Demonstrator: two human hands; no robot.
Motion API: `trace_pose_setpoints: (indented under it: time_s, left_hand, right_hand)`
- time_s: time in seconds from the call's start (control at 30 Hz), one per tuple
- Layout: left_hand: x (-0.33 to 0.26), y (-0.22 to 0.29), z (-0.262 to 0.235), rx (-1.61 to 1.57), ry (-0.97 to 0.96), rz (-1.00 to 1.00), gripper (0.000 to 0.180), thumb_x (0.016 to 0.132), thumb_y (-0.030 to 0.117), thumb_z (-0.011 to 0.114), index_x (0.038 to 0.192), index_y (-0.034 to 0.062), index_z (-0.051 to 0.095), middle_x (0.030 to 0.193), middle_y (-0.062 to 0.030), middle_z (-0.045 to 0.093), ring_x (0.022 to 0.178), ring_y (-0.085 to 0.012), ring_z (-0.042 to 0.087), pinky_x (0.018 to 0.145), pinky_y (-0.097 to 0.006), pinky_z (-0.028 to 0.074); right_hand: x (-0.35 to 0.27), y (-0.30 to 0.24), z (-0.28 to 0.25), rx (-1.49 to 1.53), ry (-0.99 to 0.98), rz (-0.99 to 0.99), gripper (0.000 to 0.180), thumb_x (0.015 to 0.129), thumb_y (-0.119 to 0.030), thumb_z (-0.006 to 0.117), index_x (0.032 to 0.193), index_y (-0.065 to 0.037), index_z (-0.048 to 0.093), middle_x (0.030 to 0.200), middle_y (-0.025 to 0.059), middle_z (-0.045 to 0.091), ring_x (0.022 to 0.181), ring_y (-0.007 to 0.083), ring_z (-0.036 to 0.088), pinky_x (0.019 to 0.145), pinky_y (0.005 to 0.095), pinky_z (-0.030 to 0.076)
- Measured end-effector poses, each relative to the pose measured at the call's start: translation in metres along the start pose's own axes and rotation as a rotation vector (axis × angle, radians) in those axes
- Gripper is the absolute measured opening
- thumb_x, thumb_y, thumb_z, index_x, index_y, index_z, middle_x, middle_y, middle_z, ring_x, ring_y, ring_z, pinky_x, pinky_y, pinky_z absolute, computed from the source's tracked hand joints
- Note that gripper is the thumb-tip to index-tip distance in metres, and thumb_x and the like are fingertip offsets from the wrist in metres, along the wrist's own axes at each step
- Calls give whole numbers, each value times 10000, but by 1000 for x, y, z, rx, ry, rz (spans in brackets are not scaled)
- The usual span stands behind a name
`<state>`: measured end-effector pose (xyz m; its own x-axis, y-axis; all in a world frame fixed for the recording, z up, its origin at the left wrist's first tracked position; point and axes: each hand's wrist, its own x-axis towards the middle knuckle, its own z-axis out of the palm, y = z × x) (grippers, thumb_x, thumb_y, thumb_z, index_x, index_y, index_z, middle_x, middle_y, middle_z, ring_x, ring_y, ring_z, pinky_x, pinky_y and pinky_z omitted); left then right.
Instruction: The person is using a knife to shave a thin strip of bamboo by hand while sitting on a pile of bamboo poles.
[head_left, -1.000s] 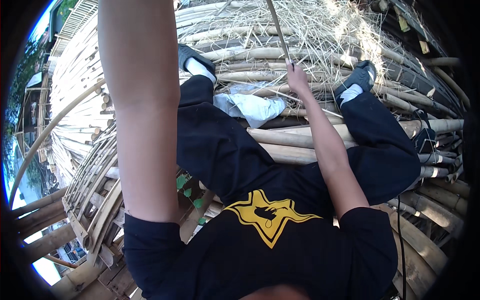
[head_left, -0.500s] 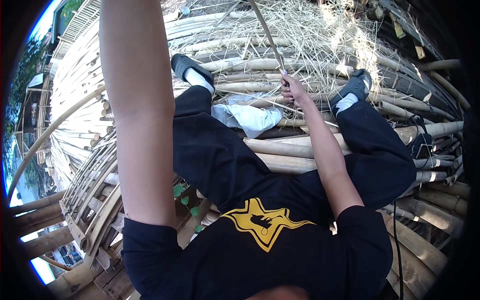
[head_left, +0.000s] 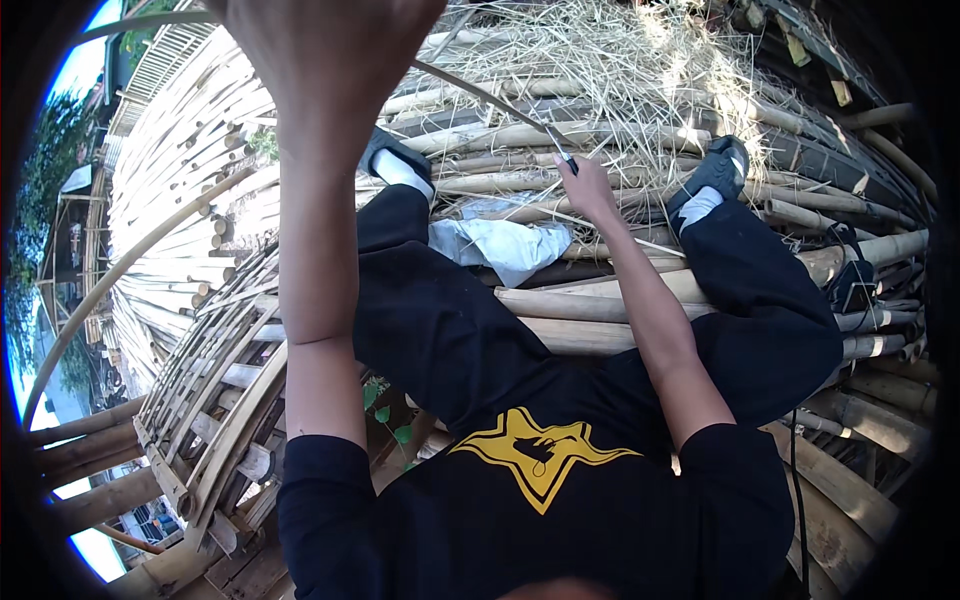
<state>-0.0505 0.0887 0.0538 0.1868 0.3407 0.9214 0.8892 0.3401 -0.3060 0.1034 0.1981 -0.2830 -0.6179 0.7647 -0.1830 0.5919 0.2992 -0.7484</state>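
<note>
My left hand [head_left: 335,40] is large and close at the top edge, its back toward me and its fingers cut off by the frame. A thin bamboo strip [head_left: 480,92] comes out on both sides of this hand, which appears closed round it. The strip's other stretch slopes down to my right hand [head_left: 588,188], between my feet. That hand is closed round the dark handle of a small knife [head_left: 570,162], its blade at the strip. Just where the blade meets the strip is too small to tell.
I sit on stacked bamboo poles [head_left: 570,335], feet apart. Pale shavings [head_left: 610,70] cover the poles ahead. A whitish plastic sheet [head_left: 515,248] lies between my legs. Left are a slatted bamboo frame [head_left: 215,400] and a curved pole [head_left: 130,258]; right, a dark device with a cable [head_left: 852,285].
My left hand has drawn back into view at the top. The strip now slants more to the left from the knife, and a stretch of it shows left of that hand. My right hand has barely moved.
</note>
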Motion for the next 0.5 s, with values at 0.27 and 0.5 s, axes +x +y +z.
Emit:
trace_pose_setpoints:
  time_s: [0.27,0.5]
  left_hand:
    - [-124,6,28,29,-1479,143,405,799,466,621,908,77,631,758,-105,637,725,-264,648,651,-384,495]
    - [-115,-6,22,-327,-1520,-41,379,830,415,585,813,40,636,746,-138,621,788,-306,615,704,-395,477]
  right_hand:
    - [-28,-42,-2,81,-56,7,422,879,-397,517,808,11,598,701,225,609,699,405,595,638,463,444]
    - [-25,-70,-28,142,230,-125,322,854,-296,504,782,4,599,659,206,605,669,391,600,643,468,447]
